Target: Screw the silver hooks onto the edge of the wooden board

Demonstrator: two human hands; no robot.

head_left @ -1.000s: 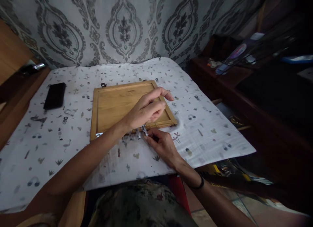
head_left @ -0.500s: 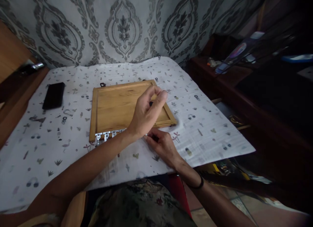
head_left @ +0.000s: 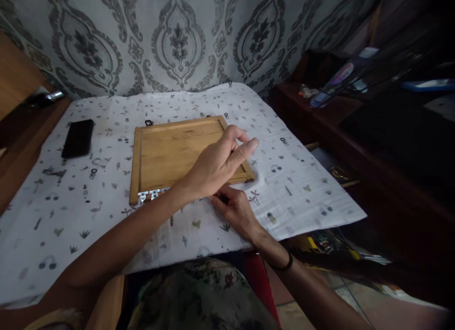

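Observation:
A framed wooden panel [head_left: 167, 155] lies flat on the cloth-covered table. Along its near edge runs a silver metal strip [head_left: 154, 194] with several tabs, partly covered by my left forearm. My left hand [head_left: 223, 162] is raised over the panel's right part, fingers curled and thumb stretched towards them. Something small and dark shows between them, too hidden to name. Below it, at the near edge, my right hand [head_left: 234, 211] has its fingers closed at the strip's right end. Its fingertips are partly hidden behind my left hand.
A black phone-like object [head_left: 78, 138] lies on the printed white cloth [head_left: 88, 245] at the left. Small dark metal pieces sit by the panel's far edge. On the right are dark furniture, a bottle [head_left: 341, 79] and an open drawer [head_left: 330, 164].
My left hand has shifted right and slightly down over the panel, its forearm covering more of the strip. My right hand has stayed nearly in place.

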